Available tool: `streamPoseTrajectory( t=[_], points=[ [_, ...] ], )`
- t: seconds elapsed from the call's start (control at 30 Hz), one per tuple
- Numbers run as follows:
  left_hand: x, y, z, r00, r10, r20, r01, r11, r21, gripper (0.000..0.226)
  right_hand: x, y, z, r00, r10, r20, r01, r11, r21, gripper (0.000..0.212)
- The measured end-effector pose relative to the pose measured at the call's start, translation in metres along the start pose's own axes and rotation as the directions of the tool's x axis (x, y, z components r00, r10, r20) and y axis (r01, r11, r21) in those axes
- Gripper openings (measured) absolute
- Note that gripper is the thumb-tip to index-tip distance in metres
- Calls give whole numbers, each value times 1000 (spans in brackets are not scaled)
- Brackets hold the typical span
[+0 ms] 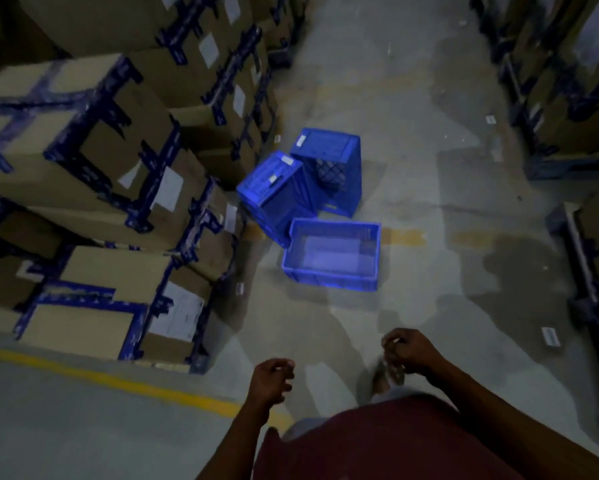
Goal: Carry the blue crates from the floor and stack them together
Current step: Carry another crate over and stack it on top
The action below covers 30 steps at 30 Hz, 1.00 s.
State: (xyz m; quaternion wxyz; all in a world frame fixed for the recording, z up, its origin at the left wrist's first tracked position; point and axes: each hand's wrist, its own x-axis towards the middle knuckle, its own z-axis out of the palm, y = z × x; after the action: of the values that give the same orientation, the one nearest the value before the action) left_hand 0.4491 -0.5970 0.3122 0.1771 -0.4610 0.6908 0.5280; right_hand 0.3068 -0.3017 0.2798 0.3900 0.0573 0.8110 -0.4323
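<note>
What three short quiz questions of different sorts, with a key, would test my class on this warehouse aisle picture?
1. True or false: every blue crate stands upright with its opening upward.
2. Multiple choice: the left hand and right hand hold A) a crate, B) a carton, C) nothing.
3. Fill in: the cartons stacked beside the crates are sealed with ____ tape.

Key:
1. False: only the nearest crate sits upright; the middle crate and far crate lie tipped.
2. C
3. blue

The single head-worn view looks steeply down and forward along the aisle floor (412, 140). The blue crates (332, 252) lie just ahead, mid-frame.
</note>
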Motion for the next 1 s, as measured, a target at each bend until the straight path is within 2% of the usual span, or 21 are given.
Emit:
streamPoseTrajectory(
  t=[0.1,0.2,0.27,0.4,0.53,0.67,0.8,0.93,1.0],
  points=[
    [40,66,2,999,31,10,-31,999,13,12,44,-44,-33,1000,-16,19,16,1000,-7,8],
    [78,113,3,999,43,28,-43,999,8,11,80,-82,-60,1000,-6,30,6,1000,-1,28],
    [104,142,1,998,55,41,-55,998,-15,11,108,-106,-73,1000,2,17,-2,1000,10,33],
    [175,189,-5,995,48,87,-47,999,-10,13,166,-147,-81,999,39,-7,-39,999,-9,11],
    [250,236,-15,991,41,127,-41,999,4,11,222,-181,-80,992,118,-46,-116,992,40,9],
    [311,271,-38,983,-40,179,23,995,100,10,259,-212,-79,963,256,-84,-249,964,91,15],
    [389,306,-62,978,-63,201,14,972,236,15,313,-236,-76,941,314,-126,-301,948,107,18],
    [480,312,-64,979,-98,179,29,934,357,11,389,-219,-62,927,352,-132,-351,936,32,9],
    [531,307,-49,976,-91,197,2,913,408,8,434,-198,-49,925,353,-143,-357,934,-2,13]
  ],
)
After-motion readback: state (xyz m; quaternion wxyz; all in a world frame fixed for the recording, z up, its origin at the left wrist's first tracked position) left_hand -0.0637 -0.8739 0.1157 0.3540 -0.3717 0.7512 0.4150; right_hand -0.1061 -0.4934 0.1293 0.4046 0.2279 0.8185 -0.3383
